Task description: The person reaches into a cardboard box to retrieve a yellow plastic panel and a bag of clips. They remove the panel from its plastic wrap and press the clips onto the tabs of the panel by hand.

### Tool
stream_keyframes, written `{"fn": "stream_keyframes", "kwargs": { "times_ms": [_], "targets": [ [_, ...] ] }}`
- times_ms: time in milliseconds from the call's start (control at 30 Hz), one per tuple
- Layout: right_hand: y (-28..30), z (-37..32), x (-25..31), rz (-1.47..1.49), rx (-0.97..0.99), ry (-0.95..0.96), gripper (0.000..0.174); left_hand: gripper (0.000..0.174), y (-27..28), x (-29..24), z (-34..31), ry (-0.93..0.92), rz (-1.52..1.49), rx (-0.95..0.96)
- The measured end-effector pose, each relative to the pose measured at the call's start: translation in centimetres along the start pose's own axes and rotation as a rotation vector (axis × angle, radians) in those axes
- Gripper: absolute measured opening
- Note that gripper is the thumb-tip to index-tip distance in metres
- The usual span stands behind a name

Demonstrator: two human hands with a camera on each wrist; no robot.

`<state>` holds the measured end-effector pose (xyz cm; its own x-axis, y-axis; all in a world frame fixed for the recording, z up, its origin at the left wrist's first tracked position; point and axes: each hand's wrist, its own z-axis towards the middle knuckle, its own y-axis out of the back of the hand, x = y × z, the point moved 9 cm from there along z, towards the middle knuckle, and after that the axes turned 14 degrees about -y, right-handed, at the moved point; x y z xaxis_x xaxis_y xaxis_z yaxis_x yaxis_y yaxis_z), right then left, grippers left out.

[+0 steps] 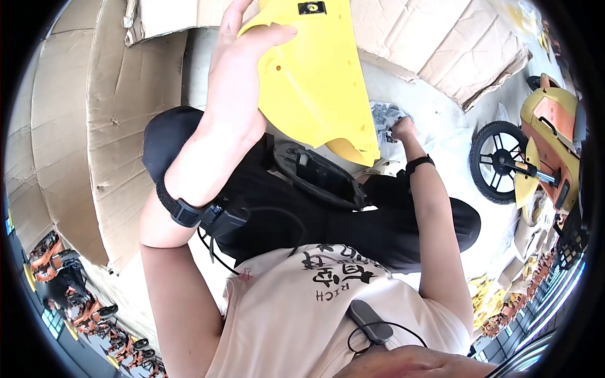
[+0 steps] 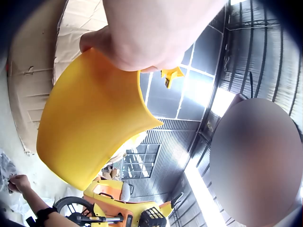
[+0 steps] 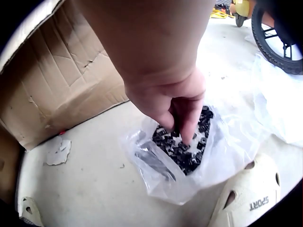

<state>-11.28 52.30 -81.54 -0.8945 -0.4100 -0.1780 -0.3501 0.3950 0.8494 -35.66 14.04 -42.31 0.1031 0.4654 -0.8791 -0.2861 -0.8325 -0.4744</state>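
Note:
A yellow curved panel [image 1: 315,75] is raised at the top of the head view, gripped at its side by my left hand [image 1: 249,47], thumb across its face. The left wrist view shows the panel's smooth side [image 2: 90,118] below my left hand [image 2: 137,52]. On the floor lies a clear plastic bag [image 3: 213,165] of small black clips [image 3: 182,153]. My right hand [image 3: 173,97] reaches down into its opening, thumb and fingers bent around a dark piece among the clips; the exact piece is hard to make out.
A black shell part [image 1: 321,179] lies across the lap. Cardboard [image 1: 135,113] stands at the left and more lies ahead. At the right is a yellow and orange vehicle [image 1: 551,120] with a black wheel [image 1: 498,162]. A light shoe [image 3: 253,194] is beside the bag.

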Motion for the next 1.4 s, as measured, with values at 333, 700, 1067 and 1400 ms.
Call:
{"fn": "stream_keyframes", "kwargs": {
  "times_ms": [333,700,1067,1400],
  "targets": [
    [12.7,-9.7,3.2,0.466,0.767,0.298,0.013,0.033,1.6,0.4,-0.2,0.177,-0.073,-0.036],
    [24.3,-25.7,7.2,1.387,1.129,0.615,0.018,0.031,1.8,0.7,-0.9,0.250,-0.051,-0.127],
    [28.2,-31.3,8.7,1.535,0.944,0.780,0.025,0.036,-0.6,2.8,-2.2,0.397,-0.096,0.049],
    [30.0,-32.9,9.4,1.504,0.837,0.856,0.026,0.058,-1.8,4.2,-3.1,0.455,-0.131,0.199]
  ]
}}
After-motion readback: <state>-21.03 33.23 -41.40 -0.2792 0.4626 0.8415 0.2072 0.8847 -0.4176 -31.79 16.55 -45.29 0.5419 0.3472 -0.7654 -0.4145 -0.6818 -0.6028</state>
